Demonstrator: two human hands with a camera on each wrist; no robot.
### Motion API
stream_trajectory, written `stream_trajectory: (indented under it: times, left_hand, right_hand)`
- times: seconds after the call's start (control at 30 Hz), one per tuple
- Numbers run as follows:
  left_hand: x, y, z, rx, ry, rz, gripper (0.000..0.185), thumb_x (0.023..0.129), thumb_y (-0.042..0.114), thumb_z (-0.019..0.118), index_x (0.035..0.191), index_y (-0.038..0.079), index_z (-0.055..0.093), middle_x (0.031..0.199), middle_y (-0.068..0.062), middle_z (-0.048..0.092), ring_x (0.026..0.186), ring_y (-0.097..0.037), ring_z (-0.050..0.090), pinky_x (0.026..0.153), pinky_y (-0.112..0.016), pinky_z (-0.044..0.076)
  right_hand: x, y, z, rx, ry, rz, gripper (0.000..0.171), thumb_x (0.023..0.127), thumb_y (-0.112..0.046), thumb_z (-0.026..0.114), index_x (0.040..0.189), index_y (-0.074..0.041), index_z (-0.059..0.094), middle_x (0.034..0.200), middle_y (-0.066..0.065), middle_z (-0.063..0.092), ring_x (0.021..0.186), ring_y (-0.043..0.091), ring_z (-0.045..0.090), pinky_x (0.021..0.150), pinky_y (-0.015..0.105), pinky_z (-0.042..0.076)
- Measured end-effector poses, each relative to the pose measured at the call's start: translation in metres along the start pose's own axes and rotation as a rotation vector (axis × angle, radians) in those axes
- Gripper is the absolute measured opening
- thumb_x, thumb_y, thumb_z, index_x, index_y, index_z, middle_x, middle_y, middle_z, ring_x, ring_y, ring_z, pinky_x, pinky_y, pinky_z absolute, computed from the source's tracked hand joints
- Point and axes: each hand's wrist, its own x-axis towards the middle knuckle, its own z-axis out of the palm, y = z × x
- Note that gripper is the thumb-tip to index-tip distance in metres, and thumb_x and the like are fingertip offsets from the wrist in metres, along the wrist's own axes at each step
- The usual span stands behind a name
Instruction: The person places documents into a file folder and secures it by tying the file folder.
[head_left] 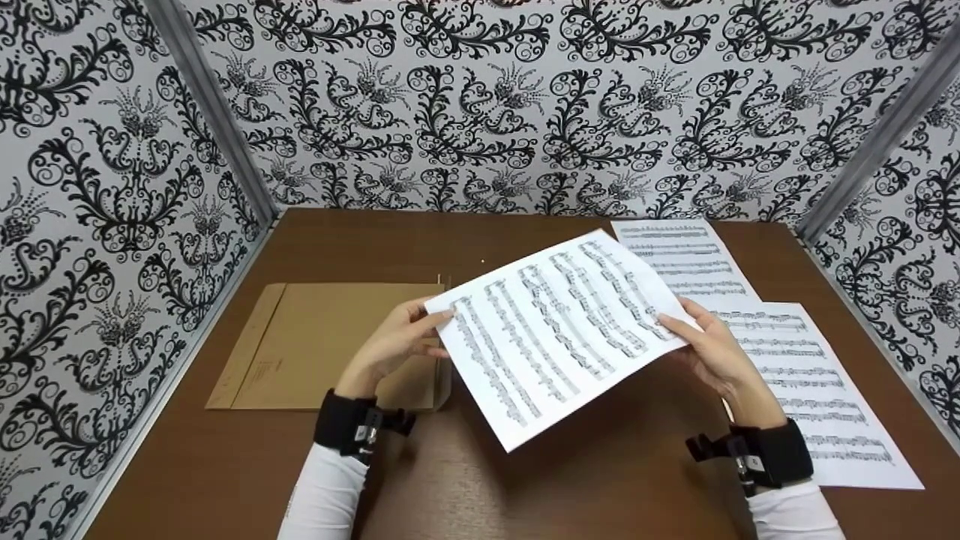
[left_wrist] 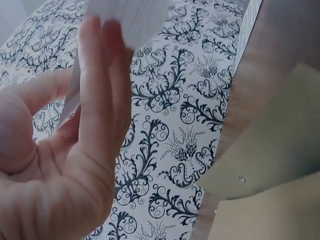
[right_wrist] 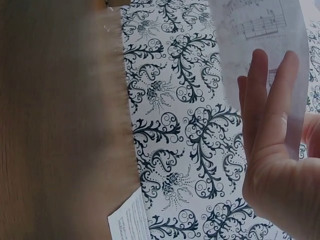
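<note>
While both hands [head_left: 390,341] [head_left: 712,352] pinch the music sheet [head_left: 559,330], the envelope [head_left: 315,345] lies flat.

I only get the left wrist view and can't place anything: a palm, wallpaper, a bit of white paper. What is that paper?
Observer: A sheet of music, held up off the table by both hands.
Operator: Where does the right hand sit?
Observer: The right hand holds the sheet's right edge; the left hand holds the left edge.
Operator: Anything else on the table?
Observer: Two more music pages lie flat at the right, and a brown envelope lies at the left.
</note>
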Motion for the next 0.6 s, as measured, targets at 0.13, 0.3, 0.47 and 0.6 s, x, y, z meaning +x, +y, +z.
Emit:
stream_trajectory:
  times: [0.13, 0.3, 0.47, 0.6]
  left_hand:
    - [0.003, -0.002, 0.006, -0.052, 0.053, 0.003, 0.034, 0.105, 0.014, 0.054, 0.134, -0.004, 0.055, 0.099, 0.001, 0.071, 0.083, -0.012, 0.072, 0.070, -0.024, 0.062]
    - [0.007, -0.007, 0.020, -0.017, 0.062, 0.006, 0.036, 0.104, 0.017, 0.055, 0.134, -0.004, 0.055, 0.100, 0.002, 0.071, 0.085, -0.011, 0.073, 0.070, -0.025, 0.062]
    - [0.012, -0.013, 0.033, 0.036, 0.079, -0.012, 0.036, 0.103, 0.019, 0.058, 0.131, -0.004, 0.058, 0.097, 0.002, 0.074, 0.080, -0.010, 0.073, 0.064, -0.022, 0.059]
    - [0.015, -0.019, 0.040, 0.045, 0.054, -0.011, 0.036, 0.104, 0.020, 0.057, 0.131, -0.003, 0.059, 0.100, -0.002, 0.077, 0.081, -0.012, 0.075, 0.067, -0.025, 0.060]
  right_hand:
    - [0.000, 0.000, 0.000, 0.004, 0.037, -0.009, 0.027, 0.105, -0.006, 0.054, 0.130, -0.015, 0.052, 0.102, -0.004, 0.076, 0.086, 0.009, 0.076, 0.072, 0.021, 0.062]
    - [0.001, 0.000, 0.003, 0.032, 0.102, -0.008, 0.025, 0.104, -0.006, 0.055, 0.126, -0.018, 0.055, 0.100, -0.004, 0.077, 0.084, 0.009, 0.076, 0.073, 0.022, 0.062]
    - [0.001, 0.001, 0.004, 0.026, 0.131, -0.020, 0.024, 0.104, -0.006, 0.056, 0.122, -0.021, 0.058, 0.100, -0.005, 0.075, 0.084, 0.008, 0.076, 0.075, 0.022, 0.062]
    - [0.002, 0.001, 0.006, 0.031, 0.152, -0.021, 0.022, 0.103, -0.008, 0.057, 0.120, -0.022, 0.059, 0.099, -0.005, 0.075, 0.084, 0.008, 0.076, 0.074, 0.021, 0.062]
